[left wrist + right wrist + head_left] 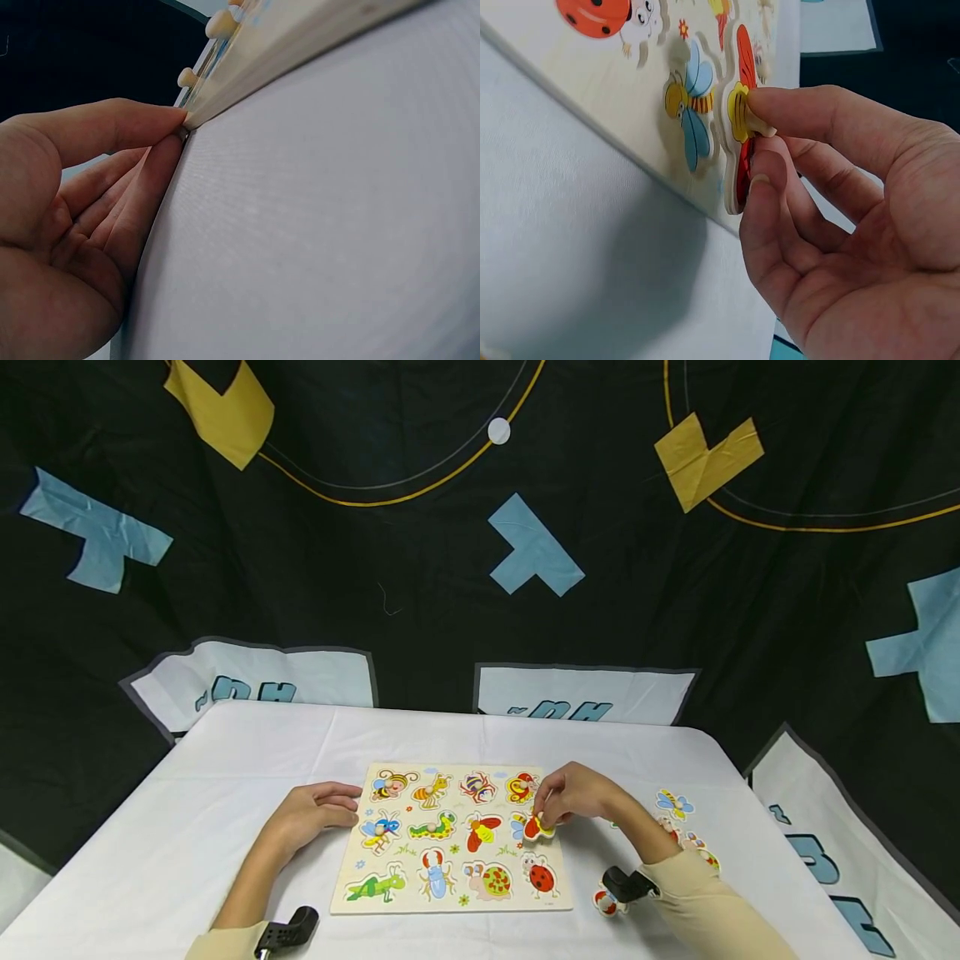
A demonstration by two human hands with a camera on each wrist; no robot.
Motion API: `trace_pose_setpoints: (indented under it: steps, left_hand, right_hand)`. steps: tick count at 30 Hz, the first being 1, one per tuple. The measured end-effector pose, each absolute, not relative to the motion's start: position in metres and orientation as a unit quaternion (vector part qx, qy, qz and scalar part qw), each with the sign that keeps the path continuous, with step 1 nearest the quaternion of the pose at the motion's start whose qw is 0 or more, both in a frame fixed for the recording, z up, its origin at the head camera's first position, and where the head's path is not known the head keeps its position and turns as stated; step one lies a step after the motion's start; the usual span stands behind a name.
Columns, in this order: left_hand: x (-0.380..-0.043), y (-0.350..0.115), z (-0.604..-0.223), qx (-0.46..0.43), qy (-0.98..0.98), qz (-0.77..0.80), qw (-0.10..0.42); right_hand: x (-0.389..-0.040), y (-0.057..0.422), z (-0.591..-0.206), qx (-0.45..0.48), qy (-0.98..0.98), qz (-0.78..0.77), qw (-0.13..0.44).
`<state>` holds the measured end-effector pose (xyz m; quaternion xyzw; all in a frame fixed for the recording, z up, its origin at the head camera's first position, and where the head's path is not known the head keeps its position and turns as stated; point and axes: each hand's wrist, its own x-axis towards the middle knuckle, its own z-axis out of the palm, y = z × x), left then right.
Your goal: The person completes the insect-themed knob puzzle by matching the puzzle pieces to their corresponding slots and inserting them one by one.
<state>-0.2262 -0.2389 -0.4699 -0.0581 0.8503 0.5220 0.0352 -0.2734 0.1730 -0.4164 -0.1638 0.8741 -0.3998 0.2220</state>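
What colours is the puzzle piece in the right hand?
The puzzle piece is mostly red and yellow, clearest in the right wrist view.

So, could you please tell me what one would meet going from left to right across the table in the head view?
Left hand → wooden puzzle board → right hand → loose blue-winged insect piece.

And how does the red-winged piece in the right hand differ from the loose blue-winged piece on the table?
The red-winged piece has red wings, while the blue-winged piece has blue ones. The right hand pinches the red-winged piece above the board; no hand holds the blue-winged piece, which lies on the table, to the right of the board. Both are insect shapes with some yellow.
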Motion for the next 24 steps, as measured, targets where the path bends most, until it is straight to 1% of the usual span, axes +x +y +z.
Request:
trace_pose_setpoints:
  steps: [24]
  left_hand:
    - [-0.226,-0.238,-0.469,-0.064,0.846,0.528,0.041]
  right_hand:
    - [-0.280,0.127,-0.424,-0.188,0.870,-0.397,0.223]
